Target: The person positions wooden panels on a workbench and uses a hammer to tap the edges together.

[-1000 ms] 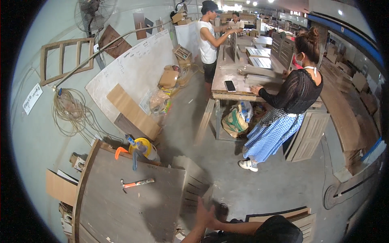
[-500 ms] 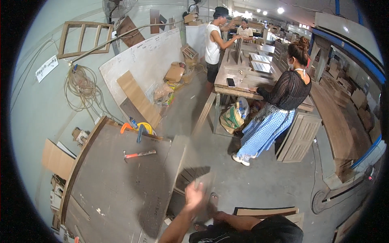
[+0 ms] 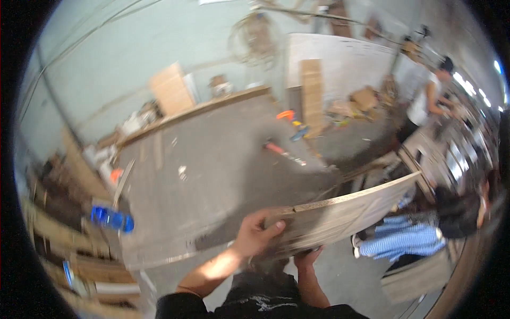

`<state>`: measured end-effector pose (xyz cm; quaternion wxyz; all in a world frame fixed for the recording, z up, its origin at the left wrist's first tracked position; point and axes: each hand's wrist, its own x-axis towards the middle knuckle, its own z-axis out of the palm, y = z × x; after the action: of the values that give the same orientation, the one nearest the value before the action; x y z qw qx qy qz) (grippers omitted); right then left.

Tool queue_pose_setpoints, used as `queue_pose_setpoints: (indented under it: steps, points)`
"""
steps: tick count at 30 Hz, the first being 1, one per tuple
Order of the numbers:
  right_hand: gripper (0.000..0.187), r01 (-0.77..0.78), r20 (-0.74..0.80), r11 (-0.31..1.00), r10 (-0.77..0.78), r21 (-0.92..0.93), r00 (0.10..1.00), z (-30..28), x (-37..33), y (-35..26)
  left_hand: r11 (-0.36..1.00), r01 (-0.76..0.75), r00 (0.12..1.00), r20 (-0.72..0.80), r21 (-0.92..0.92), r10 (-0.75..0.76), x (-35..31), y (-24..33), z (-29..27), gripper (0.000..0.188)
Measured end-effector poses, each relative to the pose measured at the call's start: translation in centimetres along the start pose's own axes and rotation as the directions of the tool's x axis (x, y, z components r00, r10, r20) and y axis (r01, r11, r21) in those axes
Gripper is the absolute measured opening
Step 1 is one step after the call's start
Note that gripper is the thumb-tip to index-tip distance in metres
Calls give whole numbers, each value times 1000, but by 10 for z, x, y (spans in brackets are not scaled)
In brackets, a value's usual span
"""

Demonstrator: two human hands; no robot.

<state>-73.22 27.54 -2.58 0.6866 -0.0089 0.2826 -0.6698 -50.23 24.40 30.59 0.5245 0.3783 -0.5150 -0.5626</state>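
A slatted wooden panel point(image 3: 345, 215), like a louvred door, is held tilted in front of me at the near right edge of the workbench point(image 3: 212, 196). My left hand point(image 3: 256, 234) is closed on its left end, with the thumb on the upper face. Lower down, my right hand point(image 3: 308, 257) grips the panel's near lower edge; most of its fingers are hidden or blurred. On the bench top, beyond the panel, lies a hammer point(image 3: 280, 152) with a red handle. An orange, yellow and blue tool or tools point(image 3: 293, 125) rest by the bench's far corner.
A raised wooden strip point(image 3: 196, 112) runs along the bench's far edge. A blue plastic object point(image 3: 111, 218) lies left of the bench, above stacked boards point(image 3: 103, 266). One person in a blue checked skirt point(image 3: 404, 236) stands at right; another in a white top point(image 3: 422, 101) is farther back.
My view has swung left and tilted, so the bench now fills the middle. The panel has come up in front of me, and my right hand has moved from near my leg to its edge.
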Motion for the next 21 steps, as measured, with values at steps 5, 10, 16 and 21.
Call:
queue_pose_setpoints:
  steps: [5, 10, 16, 21]
  points:
    - [85, 149, -12, 954, -157, -262, 988, 61, 3, -66, 999, 43, 998, -48, 17, -42, -81, -13, -94, 41]
    - [54, 351, 30, 557, -504, -753, 863, 62, 54, -144, 933, 355, 932, 57, 62, -359, -122, -45, -146, 43]
    - [39, 453, 354, 262, -350, -852, 867, 194, 49, -88, 851, 523, 732, -482, -58, -483, -119, -149, -185, 68]
    - [35, 272, 260, 145, -92, -951, 961, 198, 93, 1, 896, 429, 608, -698, -113, -379, -153, -173, -237, 51]
